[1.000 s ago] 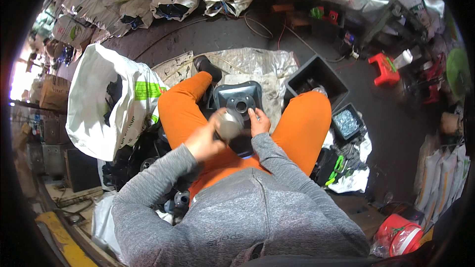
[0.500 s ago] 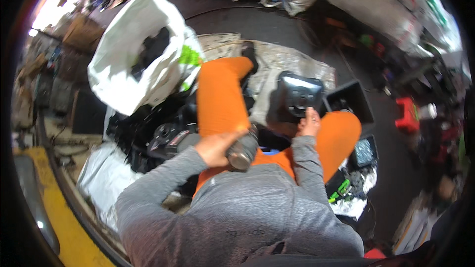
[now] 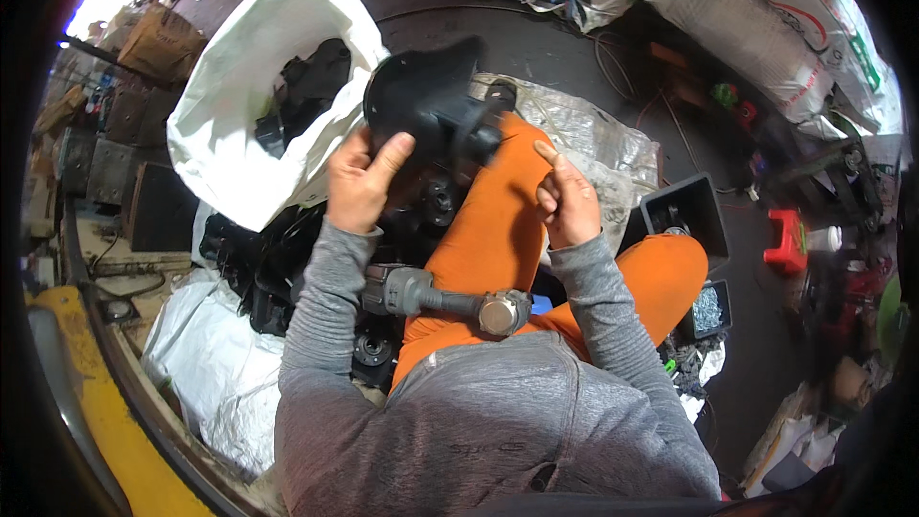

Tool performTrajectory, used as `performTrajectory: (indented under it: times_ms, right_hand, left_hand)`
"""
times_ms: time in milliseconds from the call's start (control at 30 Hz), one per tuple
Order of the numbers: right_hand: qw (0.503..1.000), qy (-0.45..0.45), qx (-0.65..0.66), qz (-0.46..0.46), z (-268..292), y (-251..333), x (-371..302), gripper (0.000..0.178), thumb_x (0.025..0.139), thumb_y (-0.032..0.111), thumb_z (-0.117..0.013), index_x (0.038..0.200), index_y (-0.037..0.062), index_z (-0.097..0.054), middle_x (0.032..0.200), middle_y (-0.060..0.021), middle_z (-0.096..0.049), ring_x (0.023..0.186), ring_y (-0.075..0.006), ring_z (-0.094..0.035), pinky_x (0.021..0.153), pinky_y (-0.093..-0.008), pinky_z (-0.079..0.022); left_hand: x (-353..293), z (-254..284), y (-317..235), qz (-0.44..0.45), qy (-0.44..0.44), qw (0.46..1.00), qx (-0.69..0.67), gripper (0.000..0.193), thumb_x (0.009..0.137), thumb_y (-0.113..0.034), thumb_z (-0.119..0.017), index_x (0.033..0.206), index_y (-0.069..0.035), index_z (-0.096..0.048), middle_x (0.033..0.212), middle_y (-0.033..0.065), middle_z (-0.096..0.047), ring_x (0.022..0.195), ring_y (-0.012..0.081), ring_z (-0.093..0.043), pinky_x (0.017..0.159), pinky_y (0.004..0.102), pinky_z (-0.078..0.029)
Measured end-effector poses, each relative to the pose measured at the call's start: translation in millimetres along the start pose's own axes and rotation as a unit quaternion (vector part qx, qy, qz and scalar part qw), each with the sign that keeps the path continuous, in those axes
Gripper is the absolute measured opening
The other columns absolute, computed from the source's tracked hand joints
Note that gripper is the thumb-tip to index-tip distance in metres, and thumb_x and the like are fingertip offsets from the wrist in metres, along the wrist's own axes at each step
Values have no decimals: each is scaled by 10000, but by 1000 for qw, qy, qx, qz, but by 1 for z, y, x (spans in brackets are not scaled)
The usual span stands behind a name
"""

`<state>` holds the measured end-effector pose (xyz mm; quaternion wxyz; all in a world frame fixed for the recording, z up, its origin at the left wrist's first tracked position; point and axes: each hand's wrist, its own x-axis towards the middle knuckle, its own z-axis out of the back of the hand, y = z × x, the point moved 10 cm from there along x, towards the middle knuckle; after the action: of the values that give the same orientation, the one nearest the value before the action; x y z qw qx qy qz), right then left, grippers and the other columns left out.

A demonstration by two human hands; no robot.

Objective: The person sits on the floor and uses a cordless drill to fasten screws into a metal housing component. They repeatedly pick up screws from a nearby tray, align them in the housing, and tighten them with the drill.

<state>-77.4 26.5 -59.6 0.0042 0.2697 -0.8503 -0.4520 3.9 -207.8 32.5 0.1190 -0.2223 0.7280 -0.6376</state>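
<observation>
A glossy black moulded plastic part [image 3: 416, 96], blurred by motion, is up beside the mouth of a white sack [image 3: 215, 158]. My left hand [image 3: 359, 187] grips its near edge, thumb on the near side and the other fingers partly hidden. My right hand [image 3: 572, 206] hovers over my right thigh, apart from the part; its index finger points out, the other fingers are loosely bent, and nothing shows in it. Across my lap lies a grey cordless power tool [image 3: 445, 303], untouched by either hand. Inside the sack are dark parts [image 3: 311, 86].
More black parts [image 3: 254, 268] are heaped left of my legs, by a white plastic bag [image 3: 215, 354]. To my right stand a dark bin [image 3: 704, 211] and a small tray of screws [image 3: 708, 309]. A red object [image 3: 787, 241] is farther right. Full sacks [image 3: 718, 19] line the back.
The black part has gone from the mat between my legs to the left, into my left hand. My left hand has let go of the power tool, now on my lap.
</observation>
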Motion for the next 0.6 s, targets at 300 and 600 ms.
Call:
performTrajectory:
  times_ms: [300,600]
  right_hand:
    - [964,-172,195,-64,150,-23,-52,500,908,214,-522,1371,48,-430,838,30,-445,657,-69,-434,408,-166,-305]
    - [950,-177,228,-120,204,-58,-90,401,967,163,-505,1360,121,-439,922,36,-606,678,-49,-542,393,-169,-341]
  left_hand:
    - [92,18,169,52,179,765,617,339,828,-308,-647,1082,-85,-662,975,193,-670,921,347,-644,799,433,-505]
    - [17,-36,105,91,329,761,551,308,874,-202,-585,1130,-34,-612,1182,133,-632,1047,296,-628,935,399,-471]
